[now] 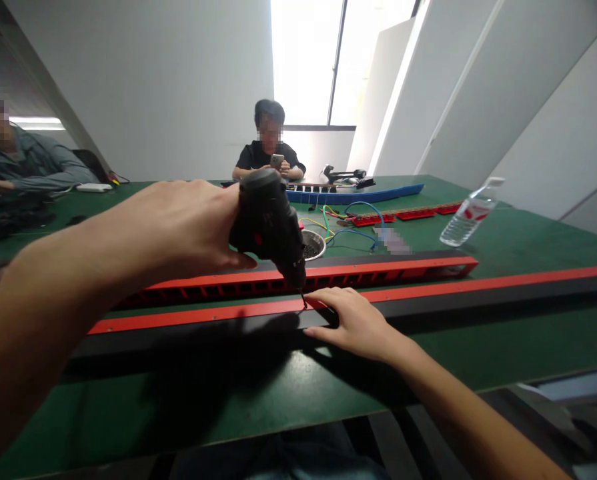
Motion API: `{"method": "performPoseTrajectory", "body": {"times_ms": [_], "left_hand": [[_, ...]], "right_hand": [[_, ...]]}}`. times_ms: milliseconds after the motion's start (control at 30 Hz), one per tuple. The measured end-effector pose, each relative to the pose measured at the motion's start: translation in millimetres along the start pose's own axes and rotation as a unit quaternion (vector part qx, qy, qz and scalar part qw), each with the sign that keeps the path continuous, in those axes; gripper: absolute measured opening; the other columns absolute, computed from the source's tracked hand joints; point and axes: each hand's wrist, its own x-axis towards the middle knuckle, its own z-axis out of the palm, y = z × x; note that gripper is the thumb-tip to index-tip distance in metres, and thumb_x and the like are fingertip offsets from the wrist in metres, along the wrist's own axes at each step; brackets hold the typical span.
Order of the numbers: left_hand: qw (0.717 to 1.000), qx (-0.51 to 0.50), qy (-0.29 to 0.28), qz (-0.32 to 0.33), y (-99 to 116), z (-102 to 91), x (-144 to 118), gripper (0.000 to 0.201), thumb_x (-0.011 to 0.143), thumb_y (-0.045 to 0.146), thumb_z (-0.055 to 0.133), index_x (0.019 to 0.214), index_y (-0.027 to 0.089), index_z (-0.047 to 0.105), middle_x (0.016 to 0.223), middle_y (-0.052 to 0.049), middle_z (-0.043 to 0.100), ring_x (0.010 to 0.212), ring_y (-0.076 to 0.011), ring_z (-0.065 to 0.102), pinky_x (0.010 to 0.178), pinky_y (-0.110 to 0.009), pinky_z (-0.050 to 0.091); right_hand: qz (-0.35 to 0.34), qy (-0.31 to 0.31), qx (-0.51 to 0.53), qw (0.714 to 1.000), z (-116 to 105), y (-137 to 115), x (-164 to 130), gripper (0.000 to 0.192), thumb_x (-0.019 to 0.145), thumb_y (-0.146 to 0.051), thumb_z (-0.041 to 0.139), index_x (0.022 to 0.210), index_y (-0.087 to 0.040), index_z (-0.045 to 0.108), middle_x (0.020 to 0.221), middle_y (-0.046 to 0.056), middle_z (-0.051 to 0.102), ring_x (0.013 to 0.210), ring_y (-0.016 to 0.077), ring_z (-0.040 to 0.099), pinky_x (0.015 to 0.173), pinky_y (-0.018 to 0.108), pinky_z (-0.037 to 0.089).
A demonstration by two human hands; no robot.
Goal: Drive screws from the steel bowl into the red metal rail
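The green table (pixel 258 400) fills most of my view, and across it, running from its left edge to its right, lies the long black rail (pixel 478 297) with a red strip on top, close to the near edge where I stand. Just behind it lies a second, shorter slotted rail (pixel 378 272), red and black, parallel and near but apart. Further back toward the far edge I see a blue strip (pixel 358 195), a bundle of wires (pixel 348 223), a small metal bowl (pixel 314 243) and, toward the right edge, a water bottle (pixel 465 220) lying tilted. Two people sit at the far and left sides, one holding a phone; their hands are well apart from mine. My left hand (pixel 183 223) is clenched around the grip of the black driver (pixel 271 223), which points down, its bit (pixel 303 300) touching the red top of the near rail. My right hand (pixel 355 323) lies flat on that rail just beside the bit, fingers loose and spread, pressing it to the table rather than gripping anything. I judge this to be the step of driving a screw into the rail, with the bit seated at its point; the screw itself is too small to see. The next move, as I read it, calls for keeping the driver upright over the spot, steady downward pressure, and my right fingertips kept out from under the bit.
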Motion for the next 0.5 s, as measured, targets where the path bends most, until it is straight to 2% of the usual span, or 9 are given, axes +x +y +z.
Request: {"method": "performPoseTrajectory", "body": {"times_ms": [100,200,367,500], "left_hand": [[0.974,0.186,-0.020,0.130,2,12.5,2,0.043,0.069,0.019,0.085,0.106,0.003,0.072,0.111,-0.005,0.068,0.132,-0.0352,0.055,0.078,-0.017,0.038],[0.931,0.295,-0.036,0.211,7,16.0,3,0.046,0.077,0.034,0.078,0.108,0.001,0.071,0.106,-0.004,0.066,0.131,-0.0360,0.054,0.077,-0.019,0.032],[0.867,0.428,-0.026,0.254,16,16.3,2,0.038,0.079,0.044,0.076,0.099,0.012,0.078,0.068,0.002,0.055,0.118,-0.0336,0.064,0.068,-0.019,0.023],[0.820,0.506,0.004,0.266,26,24.1,-4,0.037,0.079,0.050,0.075,0.087,0.014,0.077,0.057,0.003,0.050,0.113,-0.0364,0.069,0.069,-0.020,0.028]], "right_hand": [[-0.007,0.003,-0.007,1.000,1,2,-1,0.055,0.084,-0.055,0.074,0.132,-0.029,0.067,0.129,0.009,0.071,0.115,0.0316,0.065,0.097,0.047,0.047],[-0.010,0.004,-0.017,1.000,1,2,-1,0.055,0.085,-0.056,0.073,0.133,-0.029,0.066,0.130,0.009,0.071,0.117,0.0316,0.065,0.097,0.046,0.047],[-0.014,0.008,-0.028,0.999,3,0,-2,0.056,0.086,-0.055,0.073,0.134,-0.028,0.066,0.130,0.009,0.071,0.117,0.0313,0.065,0.098,0.047,0.047],[-0.019,0.010,-0.037,0.999,4,0,-3,0.055,0.087,-0.056,0.070,0.134,-0.028,0.065,0.132,0.009,0.070,0.118,0.0313,0.064,0.099,0.047,0.046]]}}
